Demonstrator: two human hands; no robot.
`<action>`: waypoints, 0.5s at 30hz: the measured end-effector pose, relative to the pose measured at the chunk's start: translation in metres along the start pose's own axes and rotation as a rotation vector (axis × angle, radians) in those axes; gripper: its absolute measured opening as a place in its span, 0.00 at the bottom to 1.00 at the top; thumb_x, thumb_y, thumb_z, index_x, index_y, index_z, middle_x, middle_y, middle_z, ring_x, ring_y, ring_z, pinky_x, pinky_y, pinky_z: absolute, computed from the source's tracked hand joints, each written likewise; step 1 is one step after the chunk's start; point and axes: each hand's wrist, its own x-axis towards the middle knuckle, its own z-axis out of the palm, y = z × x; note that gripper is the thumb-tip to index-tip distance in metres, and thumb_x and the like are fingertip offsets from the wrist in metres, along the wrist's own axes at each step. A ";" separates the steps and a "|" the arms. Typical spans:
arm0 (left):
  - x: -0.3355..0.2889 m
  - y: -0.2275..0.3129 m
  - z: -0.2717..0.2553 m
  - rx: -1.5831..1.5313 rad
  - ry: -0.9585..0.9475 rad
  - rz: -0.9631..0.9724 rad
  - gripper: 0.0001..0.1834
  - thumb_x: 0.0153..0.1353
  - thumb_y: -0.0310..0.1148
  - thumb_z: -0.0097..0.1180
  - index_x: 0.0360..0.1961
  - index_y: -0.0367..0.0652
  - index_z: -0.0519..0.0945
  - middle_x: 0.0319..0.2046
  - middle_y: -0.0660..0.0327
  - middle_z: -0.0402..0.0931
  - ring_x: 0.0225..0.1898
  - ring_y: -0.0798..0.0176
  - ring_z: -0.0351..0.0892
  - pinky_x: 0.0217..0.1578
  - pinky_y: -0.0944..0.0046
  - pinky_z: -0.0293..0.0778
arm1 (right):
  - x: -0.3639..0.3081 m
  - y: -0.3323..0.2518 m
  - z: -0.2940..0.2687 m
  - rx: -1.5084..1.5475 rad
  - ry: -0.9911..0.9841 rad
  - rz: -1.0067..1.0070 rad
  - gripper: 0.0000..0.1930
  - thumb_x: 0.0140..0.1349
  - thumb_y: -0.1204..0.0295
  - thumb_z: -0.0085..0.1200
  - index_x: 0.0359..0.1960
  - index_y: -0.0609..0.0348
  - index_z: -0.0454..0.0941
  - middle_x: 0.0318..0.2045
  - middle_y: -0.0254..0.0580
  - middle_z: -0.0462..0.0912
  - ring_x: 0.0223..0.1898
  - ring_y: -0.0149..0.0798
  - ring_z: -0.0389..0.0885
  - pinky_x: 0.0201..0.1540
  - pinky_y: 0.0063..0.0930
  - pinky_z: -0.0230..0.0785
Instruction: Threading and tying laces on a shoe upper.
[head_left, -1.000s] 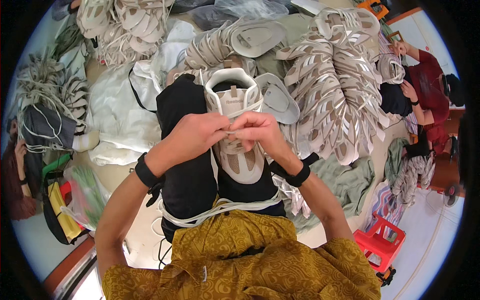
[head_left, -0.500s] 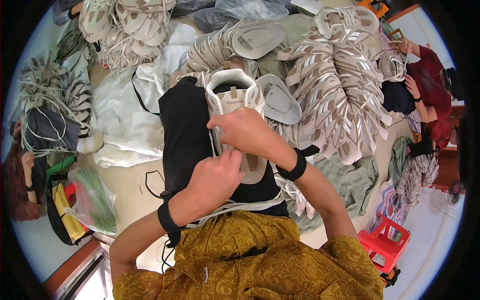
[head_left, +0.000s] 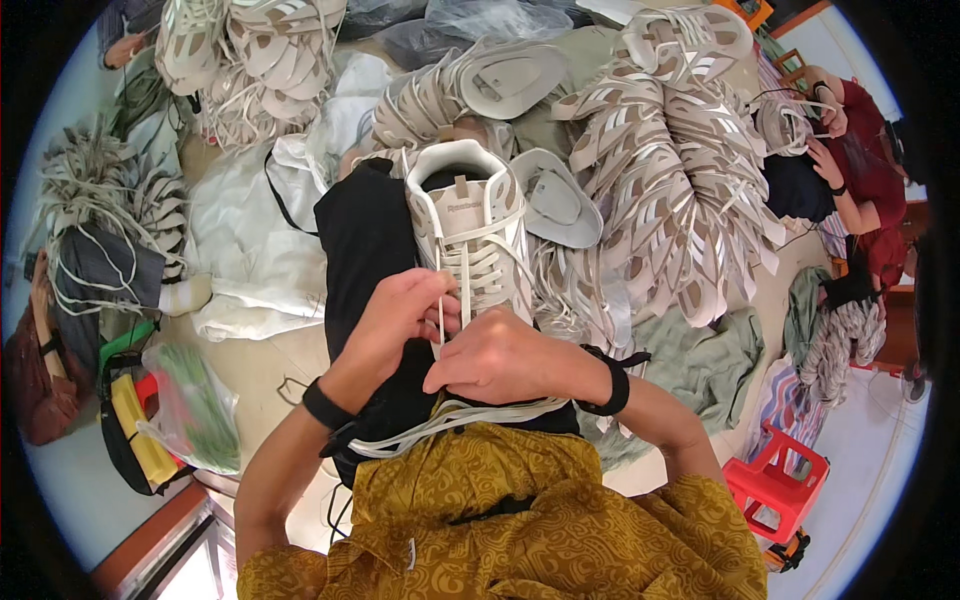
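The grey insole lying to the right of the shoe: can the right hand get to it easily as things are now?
Probably yes. The grey insole lies uncovered beside the shoe, with nothing between it and the right hand. But that hand and the left hand are both on the white lace, so it would have to let go first.

My view is bright and evenly lit, a soft daylight with no hard shadows anywhere. Under my left hand [head_left: 400, 320] and right hand [head_left: 505, 355] only a faint shade falls on the shoe [head_left: 470, 235]. The white floor [head_left: 880, 450] at the right rim is nearly washed out, and the pale cloth [head_left: 250, 240] on the bench comes close to glare. The black cloth [head_left: 365, 250] swallows its detail. The middle is sharp; lace holes read clearly. Toward the rim straight lines bow, things shrink and soften, and a black ring closes off the corners. No motion blur on my hands.
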 end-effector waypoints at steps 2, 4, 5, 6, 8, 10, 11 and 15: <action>0.011 -0.004 0.002 0.077 0.005 0.053 0.13 0.59 0.37 0.47 0.38 0.37 0.73 0.25 0.62 0.73 0.24 0.68 0.73 0.28 0.70 0.69 | -0.005 0.003 0.003 0.013 0.008 -0.009 0.07 0.38 0.79 0.51 0.20 0.51 0.77 0.14 0.35 0.75 0.18 0.39 0.76 0.20 0.32 0.67; 0.011 -0.002 0.003 0.036 0.024 0.088 0.12 0.59 0.36 0.47 0.37 0.37 0.74 0.24 0.62 0.73 0.24 0.68 0.73 0.28 0.71 0.69 | -0.013 0.008 0.002 -0.058 0.007 0.077 0.07 0.41 0.78 0.53 0.24 0.52 0.78 0.15 0.36 0.75 0.18 0.38 0.75 0.21 0.28 0.68; 0.008 0.000 0.003 -0.008 0.047 0.123 0.12 0.58 0.35 0.47 0.35 0.36 0.74 0.22 0.62 0.73 0.24 0.69 0.73 0.29 0.71 0.69 | -0.015 0.009 -0.002 -0.058 0.009 0.073 0.07 0.41 0.78 0.53 0.24 0.52 0.78 0.15 0.36 0.75 0.18 0.38 0.75 0.21 0.28 0.68; 0.002 0.001 0.000 -0.004 0.052 0.124 0.12 0.58 0.35 0.47 0.35 0.36 0.74 0.22 0.62 0.73 0.24 0.69 0.73 0.29 0.71 0.69 | -0.017 0.011 -0.010 0.108 0.067 0.232 0.07 0.43 0.76 0.54 0.27 0.54 0.78 0.16 0.37 0.75 0.18 0.35 0.75 0.22 0.26 0.68; -0.020 0.002 -0.003 0.385 0.040 0.321 0.10 0.58 0.33 0.47 0.31 0.36 0.75 0.21 0.62 0.74 0.24 0.69 0.74 0.28 0.71 0.69 | -0.022 0.018 -0.022 0.454 0.240 0.548 0.11 0.47 0.72 0.58 0.34 0.59 0.77 0.18 0.39 0.77 0.19 0.27 0.74 0.25 0.20 0.67; -0.052 0.001 0.002 0.709 0.037 0.468 0.09 0.58 0.31 0.47 0.30 0.37 0.77 0.20 0.62 0.75 0.24 0.70 0.75 0.27 0.70 0.70 | -0.014 0.024 -0.035 0.409 0.284 0.608 0.11 0.48 0.74 0.56 0.35 0.61 0.77 0.18 0.34 0.77 0.20 0.23 0.73 0.24 0.18 0.66; -0.063 -0.003 0.002 0.945 -0.018 0.653 0.09 0.57 0.31 0.49 0.29 0.38 0.78 0.20 0.60 0.75 0.24 0.66 0.76 0.25 0.69 0.70 | -0.009 0.024 -0.042 0.365 0.318 0.661 0.12 0.49 0.76 0.55 0.37 0.63 0.77 0.19 0.30 0.77 0.21 0.20 0.73 0.24 0.16 0.65; -0.088 -0.009 0.012 0.969 -0.102 0.771 0.05 0.51 0.28 0.55 0.29 0.38 0.78 0.22 0.58 0.74 0.26 0.57 0.74 0.27 0.62 0.70 | 0.023 0.025 -0.026 -0.143 0.137 0.441 0.13 0.46 0.68 0.59 0.34 0.57 0.77 0.17 0.35 0.77 0.17 0.32 0.75 0.22 0.22 0.67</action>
